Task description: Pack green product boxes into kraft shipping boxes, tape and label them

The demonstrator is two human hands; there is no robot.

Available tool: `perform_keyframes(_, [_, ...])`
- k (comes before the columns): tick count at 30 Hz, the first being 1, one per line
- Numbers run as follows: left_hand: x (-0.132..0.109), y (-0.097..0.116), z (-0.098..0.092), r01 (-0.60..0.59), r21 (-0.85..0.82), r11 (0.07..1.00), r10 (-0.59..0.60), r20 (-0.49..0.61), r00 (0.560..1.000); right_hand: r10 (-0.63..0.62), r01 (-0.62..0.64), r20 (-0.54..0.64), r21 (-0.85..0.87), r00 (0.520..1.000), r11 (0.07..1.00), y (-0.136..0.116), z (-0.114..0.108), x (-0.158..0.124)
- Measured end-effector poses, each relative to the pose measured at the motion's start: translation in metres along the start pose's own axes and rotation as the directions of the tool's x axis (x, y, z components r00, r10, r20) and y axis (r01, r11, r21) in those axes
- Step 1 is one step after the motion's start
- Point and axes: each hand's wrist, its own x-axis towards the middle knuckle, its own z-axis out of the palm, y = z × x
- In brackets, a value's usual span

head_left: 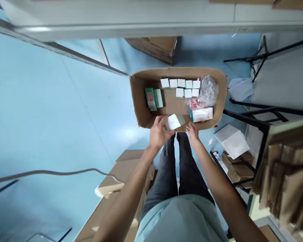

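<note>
A small white box [172,122] is gripped in my left hand [159,133], tilted above the near edge of an open cardboard box [137,101]. My right hand [192,132] is closed at the near rim of the cardboard box, to the right of the small box. Inside, several small white boxes [181,83] stand in rows toward the far wall. A green box [150,98] and a pale green box [158,98] lie at the left. Clear plastic wrap [209,90], a red plastic-wrapped item [195,102] and a larger white box [202,114] fill the right side.
A white shelf edge [141,31] crosses overhead. Another carton [159,48] sits beyond on the blue floor. Cardboard boxes [131,168] are stacked at my left. To the right are black metal legs [257,122], a white box [232,141] and flat brown cardboard [288,178].
</note>
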Motion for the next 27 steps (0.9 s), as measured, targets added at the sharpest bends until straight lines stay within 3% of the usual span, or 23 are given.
perform_keyframes(6, [-0.076,0.118,-0.066,-0.183,0.008,0.983,0.182,0.059,0.982,-0.059,0.041,0.117,0.148,0.991,0.988,-0.045,-0.077,-0.116])
perform_keyframes(13, [-0.152,0.243,-0.110,-0.384,0.013,0.923,0.377,0.170,0.911,-0.125,0.098,0.042,0.401,0.991,0.911,-0.073,-0.164,-0.261])
perform_keyframes(16, [-0.180,0.284,-0.124,-0.522,-0.039,0.852,0.514,0.253,0.820,-0.168,0.135,0.022,0.494,0.985,0.859,-0.070,-0.194,-0.315])
perform_keyframes(21, [-0.225,0.329,-0.141,-0.675,-0.185,0.715,0.679,0.416,0.605,-0.174,0.171,-0.058,0.633,0.983,0.755,-0.044,-0.228,-0.399])
perform_keyframes(24, [-0.252,0.342,-0.137,-0.700,-0.245,0.671,0.711,0.481,0.513,-0.153,0.173,-0.094,0.723,0.984,0.669,-0.017,-0.239,-0.446])
perform_keyframes(27, [-0.282,0.348,-0.119,-0.712,-0.330,0.620,0.748,0.522,0.409,-0.132,0.200,-0.151,0.789,0.980,0.581,0.017,-0.244,-0.488])
